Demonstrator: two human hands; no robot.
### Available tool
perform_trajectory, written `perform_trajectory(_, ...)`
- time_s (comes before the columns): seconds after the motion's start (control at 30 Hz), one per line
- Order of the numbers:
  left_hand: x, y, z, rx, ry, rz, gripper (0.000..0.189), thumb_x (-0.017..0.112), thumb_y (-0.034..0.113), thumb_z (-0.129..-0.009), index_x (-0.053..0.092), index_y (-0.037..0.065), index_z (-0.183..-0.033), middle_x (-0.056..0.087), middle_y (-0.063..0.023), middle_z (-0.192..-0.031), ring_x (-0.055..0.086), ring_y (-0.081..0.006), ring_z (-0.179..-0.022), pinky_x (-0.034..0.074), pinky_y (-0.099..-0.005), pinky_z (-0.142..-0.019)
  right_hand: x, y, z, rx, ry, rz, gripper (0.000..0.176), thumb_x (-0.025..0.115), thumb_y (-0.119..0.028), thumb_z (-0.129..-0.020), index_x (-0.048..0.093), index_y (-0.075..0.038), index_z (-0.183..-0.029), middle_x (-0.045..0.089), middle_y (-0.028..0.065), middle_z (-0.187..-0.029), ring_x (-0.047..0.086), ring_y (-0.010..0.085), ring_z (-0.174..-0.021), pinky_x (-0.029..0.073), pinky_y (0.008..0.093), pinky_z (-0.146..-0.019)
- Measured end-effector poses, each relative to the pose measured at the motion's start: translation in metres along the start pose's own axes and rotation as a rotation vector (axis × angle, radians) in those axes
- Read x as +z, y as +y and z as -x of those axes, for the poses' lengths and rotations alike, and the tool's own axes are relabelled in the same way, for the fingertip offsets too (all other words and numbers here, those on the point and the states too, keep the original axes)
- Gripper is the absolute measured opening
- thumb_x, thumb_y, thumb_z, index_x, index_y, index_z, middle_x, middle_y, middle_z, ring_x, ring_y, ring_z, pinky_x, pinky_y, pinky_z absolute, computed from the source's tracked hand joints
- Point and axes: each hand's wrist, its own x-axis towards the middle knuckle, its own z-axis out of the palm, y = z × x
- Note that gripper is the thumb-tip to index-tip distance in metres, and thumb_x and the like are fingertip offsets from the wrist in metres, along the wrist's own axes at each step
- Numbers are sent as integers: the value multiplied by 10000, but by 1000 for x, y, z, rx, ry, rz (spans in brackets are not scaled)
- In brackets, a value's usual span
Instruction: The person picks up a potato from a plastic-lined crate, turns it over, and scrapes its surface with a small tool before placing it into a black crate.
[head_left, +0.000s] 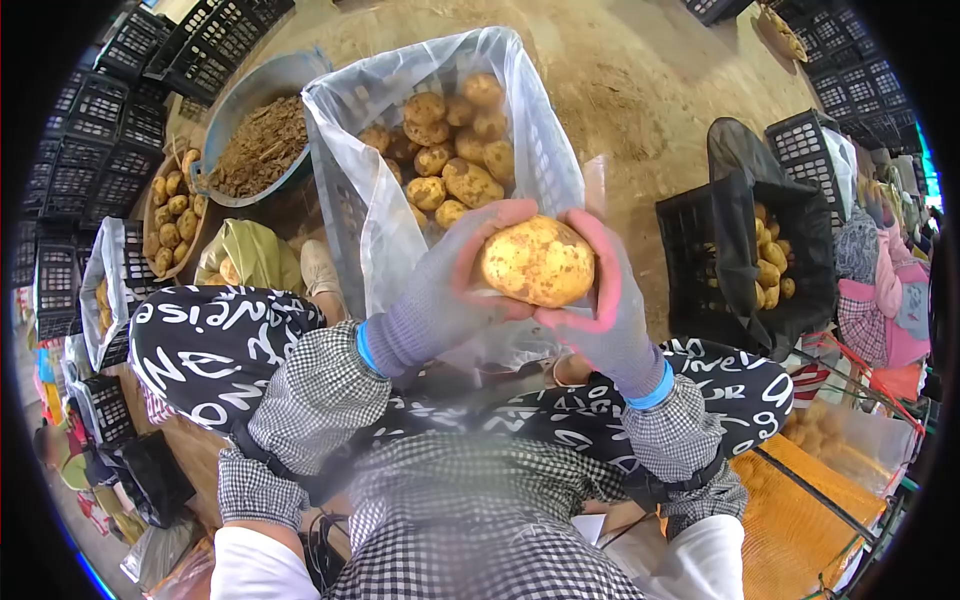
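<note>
A large yellow potato (538, 262) with brown specks is held up in front of me between both gloved hands. My left hand (450, 275), in a grey glove with pink fingers, curls around its left side. From the right, my right hand (600, 290) closes on it in a matching glove. Just beyond my hands stands a crate lined with a clear plastic bag (345, 130). Several potatoes (445, 150), some with soil on them, lie inside it.
A blue tub (225, 130) of soil and a basket of potatoes (172, 225) stand at the left. On the right is a black-lined crate (690, 260) holding potatoes. Stacked black crates (85, 130) line the far left, and an orange mesh sack (800, 510) lies at lower right.
</note>
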Motion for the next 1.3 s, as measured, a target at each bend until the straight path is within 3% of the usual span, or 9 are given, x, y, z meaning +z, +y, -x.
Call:
perform_trajectory(0.17, 3, 6, 1, -113, -35, 431, 915, 815, -37, -701, 320, -15, -1471, 380, -94, -1467, 401, -198, -1343, 340, -337, -1118, -1, 4, 7, 21, -44, 68, 858, 867, -243, -669, 449, -5, -1380, 505, 172, -1360, 516, 309, -1239, 422, 387, -1042)
perform_trajectory(0.4, -4, 2, 0, -160, -137, 272, 947, 760, -118, -716, 266, 15, -1512, 374, -79, -1485, 395, -191, -1353, 364, -335, -1118, -10, 3, 10, -117, -70, 183, 763, 809, -47, -662, 491, -42, -1356, 540, 155, -1349, 524, 329, -1245, 464, 385, -1008)
perform_trajectory(0.5, -3, 16, 4, -313, -260, 692, 976, 766, -88, -735, 217, 27, -1533, 361, -83, -1509, 391, -195, -1359, 375, -328, -1106, -22, 9, 11, -201, -85, 206, 753, 773, -3, -667, 489, -52, -1363, 537, 157, -1350, 528, 323, -1248, 481, 367, -988)
perform_trajectory(0.6, 1, 12, 5, -352, -229, 682, 913, 783, -26, -754, 282, 23, -1516, 347, -90, -1528, 395, -198, -1357, 372, -326, -1106, -25, 4, 5, -137, -115, 184, 755, 749, 19, -688, 466, -44, -1385, 509, 170, -1364, 526, 312, -1254, 486, 358, -987)
perform_trajectory(0.7, -5, 7, 1, -86, -147, 219, 728, 715, -26, -813, 394, 14, -1465, 402, -87, -1438, 401, -187, -1342, 341, -313, -1129, -15, 3, 8, 150, -168, -14, 782, 739, 28, -718, 411, -36, -1425, 449, 157, -1402, 516, 274, -1265, 475, 357, -1008)
perform_trajectory(0.8, 0, 6, 5, -78, -118, 308, 683, 709, -25, -819, 429, 6, -1442, 411, -84, -1430, 394, -185, -1346, 334, -317, -1136, -11, 8, 13, 367, -228, -256, 831, 763, -33, -721, 371, -36, -1453, 412, 149, -1430, 467, 269, -1303, 423, 370, -1053)
perform_trajectory(1.0, -11, 3, -3, -379, -79, 738, 786, 789, 189, -814, 384, 4, -1462, 409, -130, -1477, 379, -209, -1367, 330, -361, -1134, -10, 11, 14, 172, -232, -137, 834, 788, -127, -755, 356, -31, -1462, 418, 156, -1430, 418, 274, -1340, 349, 381, -1113)
perform_trajectory(1.17, 9, 8, -1, -206, -27, 383, 834, 820, 114, -766, 361, -2, -1453, 452, -111, -1411, 458, -192, -1291, 399, -335, -1085, -13, 8, 12, 261, -199, -428, 734, 720, -135, -841, 351, -9, -1463, 411, 145, -1430, 441, 234, -1311, 380, 346, -1083)
perform_trajectory(1.3, 13, 4, 0, -185, -22, 288, 825, 835, 61, -741, 387, -5, -1431, 474, -106, -1379, 503, -182, -1244, 434, -318, -1059, -12, 12, 10, 116, -255, -147, 625, 675, -169, -870, 425, 5, -1416, 452, 155, -1404, 455, 231, -1286, 373, 346, -1070)
